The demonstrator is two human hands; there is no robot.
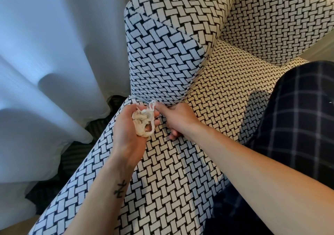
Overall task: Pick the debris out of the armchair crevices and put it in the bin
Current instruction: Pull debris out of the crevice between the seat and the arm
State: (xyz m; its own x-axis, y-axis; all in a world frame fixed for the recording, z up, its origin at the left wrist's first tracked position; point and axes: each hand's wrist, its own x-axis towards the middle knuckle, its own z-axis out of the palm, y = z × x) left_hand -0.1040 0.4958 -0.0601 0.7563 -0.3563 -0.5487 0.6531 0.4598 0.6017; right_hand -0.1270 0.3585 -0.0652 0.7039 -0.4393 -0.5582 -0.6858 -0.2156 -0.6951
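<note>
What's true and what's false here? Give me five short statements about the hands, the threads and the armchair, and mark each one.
1. The left hand holds a wad of cream threads. True.
2. The right hand is open and empty. False: it pinches a strand at the foot of the armrest.
3. A white curtain hangs left of the armchair. True.
4. A bin stands beside the armchair. False: no bin is in view.
5. The armchair fabric is plain grey. False: it has a black-and-white woven pattern.

Cool daylight from left; wide-angle bowing
</note>
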